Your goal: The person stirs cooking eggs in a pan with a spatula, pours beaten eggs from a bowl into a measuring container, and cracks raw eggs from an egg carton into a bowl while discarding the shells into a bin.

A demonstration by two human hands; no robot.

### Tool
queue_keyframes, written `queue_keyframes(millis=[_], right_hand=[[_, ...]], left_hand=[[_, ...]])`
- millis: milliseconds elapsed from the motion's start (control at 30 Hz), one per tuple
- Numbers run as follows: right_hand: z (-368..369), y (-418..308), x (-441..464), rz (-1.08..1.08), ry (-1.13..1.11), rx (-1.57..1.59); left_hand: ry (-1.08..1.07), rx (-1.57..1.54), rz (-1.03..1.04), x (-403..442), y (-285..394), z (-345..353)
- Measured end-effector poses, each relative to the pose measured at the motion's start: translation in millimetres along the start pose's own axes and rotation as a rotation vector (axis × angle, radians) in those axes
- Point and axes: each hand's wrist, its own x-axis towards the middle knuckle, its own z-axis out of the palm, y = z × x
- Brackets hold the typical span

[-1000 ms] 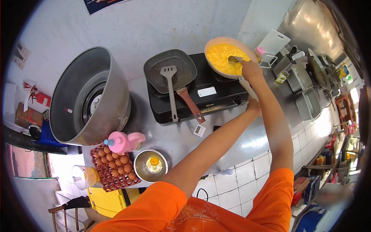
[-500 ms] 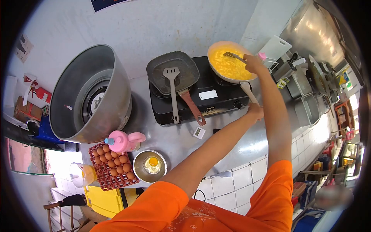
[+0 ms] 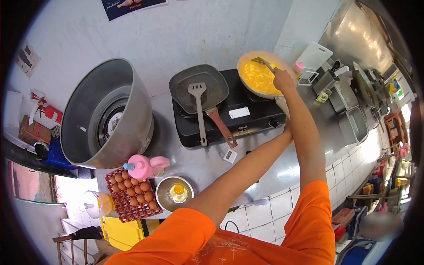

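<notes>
My right hand (image 3: 284, 81) is closed around the spatula (image 3: 259, 60), blade at the far edge of the yellow egg (image 3: 258, 78) in the pan (image 3: 276, 59) over the stove (image 3: 187, 134). My left hand (image 3: 287, 128) wraps the pan's handle (image 3: 281, 105); a steady hold there should let slow, flat sweeps gather egg evenly.

Clearest bit of branding here is "Rinnai" in small pale letters on the front of the black stove (image 3: 234, 97), with a little gold design right under it. Up on the wall, the cut-off dark poster (image 3: 134, 6) has "Mentah" in red, plus a white line that looks like "Paha Bawah !". The orange shirt (image 3: 240, 249) has white print, something ending in "ola" tbh. Digits on the small white timer (image 3: 229, 155) are too tiny to make out.
</notes>
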Motion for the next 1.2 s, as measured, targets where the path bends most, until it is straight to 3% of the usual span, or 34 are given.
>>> queue_keyframes(millis=[100,133,200,267,367,500,700,767,900,1000,1200], right_hand=[[-10,0,-16,-0.047,-0.028,-0.006],[-20,-3,-25,-0.075,-0.065,-0.048],[-36,-3,-37,-0.105,-0.100,-0.096],[-45,3,-47,-0.122,-0.156,-0.156],[-79,6,-68,-0.089,-0.199,-0.197],[-126,27,-91,-0.132,-0.340,-0.189],[-130,17,-122,-0.190,-0.404,-0.137],[-111,2,-120,-0.070,-0.302,-0.184],[-87,-14,-89,-0.141,-0.261,-0.215],[-78,-30,-67,-0.154,-0.184,-0.234],[-35,-41,-20,-0.066,-0.157,-0.231]], left_hand=[[0.209,0.082,-0.058,6,2,1],[-0.041,0.448,-0.142,41,-9,-18],[-0.302,0.805,-0.217,37,-3,-13],[0.151,0.631,-0.131,-39,36,22],[0.217,0.657,-0.148,-52,44,28],[0.215,0.628,-0.110,-48,39,27],[0.217,0.647,-0.127,-49,39,27],[0.192,0.588,-0.082,-32,27,19],[0.177,0.561,-0.068,-29,26,13],[-0.008,0.608,-0.106,-25,30,10],[-0.136,0.284,-0.067,-10,22,5]])
